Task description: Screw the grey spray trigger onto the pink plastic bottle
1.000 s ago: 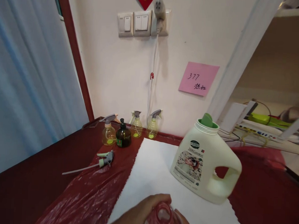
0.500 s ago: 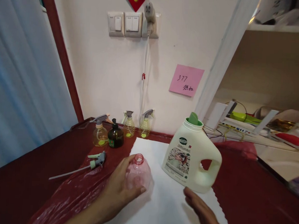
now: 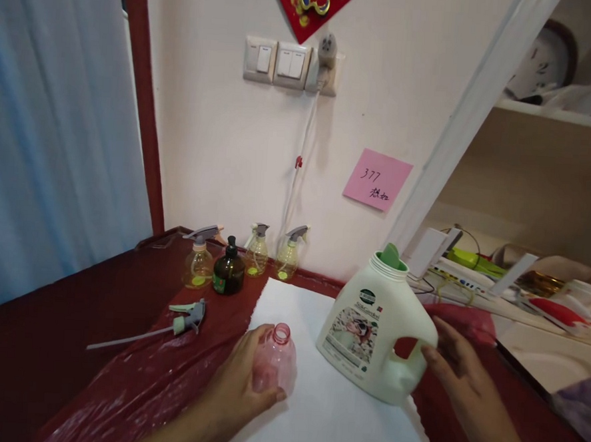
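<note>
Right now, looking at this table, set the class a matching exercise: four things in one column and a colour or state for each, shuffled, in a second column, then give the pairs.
Things:
1. pink bottle
2. jug
3. brown bottle
4. loose sprayer

States:
A. lying flat on the red plastic, on no bottle
B. cream, with a green spout, right hand at its handle
C. capless, left hand around it
D. standing by the wall with a black pump top

Pairs: 1-C, 2-B, 3-D, 4-A
</note>
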Available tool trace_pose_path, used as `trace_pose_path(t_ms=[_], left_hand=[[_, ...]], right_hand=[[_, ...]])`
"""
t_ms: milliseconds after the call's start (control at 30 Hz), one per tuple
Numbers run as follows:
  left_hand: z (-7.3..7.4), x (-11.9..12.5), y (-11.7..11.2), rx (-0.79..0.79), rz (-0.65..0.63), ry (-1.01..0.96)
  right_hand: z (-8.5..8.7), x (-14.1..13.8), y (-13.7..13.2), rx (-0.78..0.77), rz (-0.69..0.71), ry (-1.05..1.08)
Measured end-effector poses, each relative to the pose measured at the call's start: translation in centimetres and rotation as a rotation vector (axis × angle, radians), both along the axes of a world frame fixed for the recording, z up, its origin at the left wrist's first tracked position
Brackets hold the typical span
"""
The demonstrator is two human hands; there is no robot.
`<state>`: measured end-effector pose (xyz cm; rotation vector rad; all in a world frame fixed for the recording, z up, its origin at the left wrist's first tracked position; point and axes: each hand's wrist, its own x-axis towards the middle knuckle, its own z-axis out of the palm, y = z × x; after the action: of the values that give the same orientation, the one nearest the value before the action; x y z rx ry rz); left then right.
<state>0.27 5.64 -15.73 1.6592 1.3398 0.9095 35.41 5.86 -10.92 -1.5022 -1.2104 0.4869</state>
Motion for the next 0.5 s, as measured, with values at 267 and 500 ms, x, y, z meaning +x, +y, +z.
trace_pose_path(t_ms=[267,500], left_hand=[[0.1,0.1,-0.2,-0.029,0.016,0.022],[0.9,0.1,-0.5,-0.019,-0.001,0.045]], right_hand=[[-0.3,-1.3,3.3,0.044,-0.064,0.081],[2.1,-3.0,1.1,0.033,-0.206,-0.040]])
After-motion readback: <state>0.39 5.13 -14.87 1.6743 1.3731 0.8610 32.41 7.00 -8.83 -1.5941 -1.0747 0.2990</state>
